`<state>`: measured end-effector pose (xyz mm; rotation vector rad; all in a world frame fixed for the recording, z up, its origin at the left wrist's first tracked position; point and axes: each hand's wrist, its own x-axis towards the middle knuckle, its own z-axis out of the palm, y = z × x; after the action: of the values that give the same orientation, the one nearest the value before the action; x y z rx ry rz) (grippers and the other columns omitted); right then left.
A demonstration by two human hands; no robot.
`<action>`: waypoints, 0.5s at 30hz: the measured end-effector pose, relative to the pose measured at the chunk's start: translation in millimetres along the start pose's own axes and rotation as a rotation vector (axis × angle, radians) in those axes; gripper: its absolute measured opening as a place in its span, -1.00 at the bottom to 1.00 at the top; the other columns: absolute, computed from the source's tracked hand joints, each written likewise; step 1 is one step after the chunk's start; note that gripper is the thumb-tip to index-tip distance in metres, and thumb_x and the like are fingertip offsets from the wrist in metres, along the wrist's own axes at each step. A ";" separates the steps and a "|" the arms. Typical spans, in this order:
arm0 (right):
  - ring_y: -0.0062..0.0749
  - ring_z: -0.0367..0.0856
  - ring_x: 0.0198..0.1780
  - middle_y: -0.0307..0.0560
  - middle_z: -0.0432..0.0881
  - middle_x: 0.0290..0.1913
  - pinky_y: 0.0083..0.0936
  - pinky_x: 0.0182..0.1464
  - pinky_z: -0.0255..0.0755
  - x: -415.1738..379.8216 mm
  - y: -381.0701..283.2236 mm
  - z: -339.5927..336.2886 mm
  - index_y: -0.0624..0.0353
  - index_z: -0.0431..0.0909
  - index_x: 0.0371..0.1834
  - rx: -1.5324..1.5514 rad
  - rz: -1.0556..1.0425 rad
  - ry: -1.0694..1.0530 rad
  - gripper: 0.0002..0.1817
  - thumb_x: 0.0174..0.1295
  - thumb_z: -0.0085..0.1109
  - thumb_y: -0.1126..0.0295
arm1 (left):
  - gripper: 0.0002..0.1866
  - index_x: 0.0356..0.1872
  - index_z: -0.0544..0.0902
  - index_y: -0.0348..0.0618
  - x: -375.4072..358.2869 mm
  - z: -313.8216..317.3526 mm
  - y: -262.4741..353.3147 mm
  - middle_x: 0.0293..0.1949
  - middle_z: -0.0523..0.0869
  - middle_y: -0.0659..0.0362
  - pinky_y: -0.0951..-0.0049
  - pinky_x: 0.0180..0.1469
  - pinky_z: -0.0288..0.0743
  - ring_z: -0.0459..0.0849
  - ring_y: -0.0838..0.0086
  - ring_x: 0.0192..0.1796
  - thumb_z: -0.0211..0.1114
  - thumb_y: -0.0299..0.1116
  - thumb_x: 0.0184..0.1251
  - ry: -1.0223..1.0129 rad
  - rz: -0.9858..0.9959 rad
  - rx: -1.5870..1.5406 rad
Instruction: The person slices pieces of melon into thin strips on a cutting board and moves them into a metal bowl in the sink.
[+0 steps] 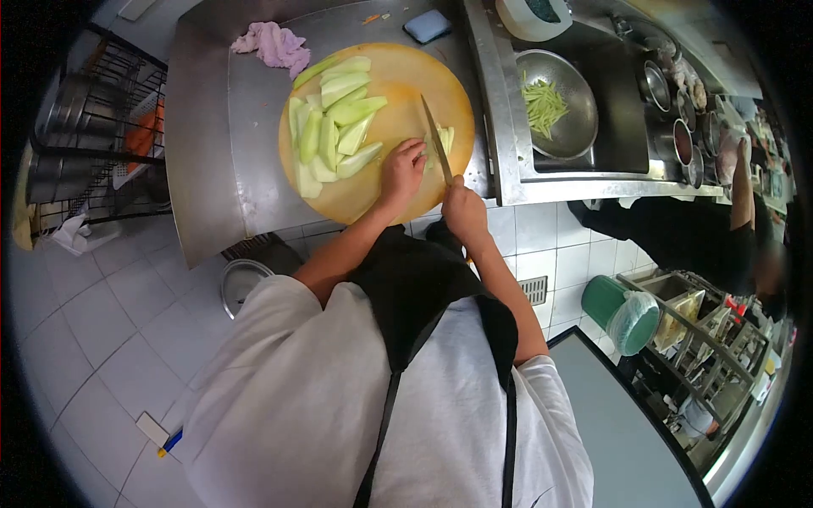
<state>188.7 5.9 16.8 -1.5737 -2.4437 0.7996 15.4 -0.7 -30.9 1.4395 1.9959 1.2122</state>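
Observation:
A round yellowish cutting board lies on the steel counter. Long pale green vegetable pieces are heaped on its left side. My right hand grips the handle of a knife, whose blade points away from me over the board. My left hand is on the board just left of the blade, its fingers curled beside a green piece that is mostly hidden. Small cut strips lie right of the blade.
A steel bowl with green strips sits in the sink at the right. A pink cloth and a blue sponge lie behind the board. Another person stands at the far right, near a green bin.

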 end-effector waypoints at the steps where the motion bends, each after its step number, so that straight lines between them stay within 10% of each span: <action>1: 0.31 0.71 -0.38 0.35 0.67 -0.48 0.12 -0.33 0.56 -1.6 -0.8 -1.3 0.32 0.41 -0.16 0.002 0.009 0.000 -0.79 0.47 0.04 0.35 | -0.74 0.00 0.76 -0.30 -1.2 0.0 0.6 0.12 0.76 0.07 0.35 -0.08 0.69 0.82 0.23 -0.13 0.40 -0.51 0.29 0.004 0.021 0.014; 15: 0.25 0.76 -0.33 0.33 0.71 -0.43 0.05 -0.27 0.63 -36.8 -24.0 -15.6 0.32 0.39 -0.19 -0.071 0.089 -0.129 -0.86 0.38 0.05 0.44 | -0.67 0.06 0.73 -0.32 -3.4 -8.9 6.1 0.08 0.73 0.01 0.33 -0.09 0.68 0.82 0.23 -0.15 0.39 -0.57 0.25 -0.046 0.030 -0.013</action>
<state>191.7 -28.4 48.3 -1.7175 -2.5327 0.8638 13.7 -6.8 -21.6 1.4823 1.9389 1.1920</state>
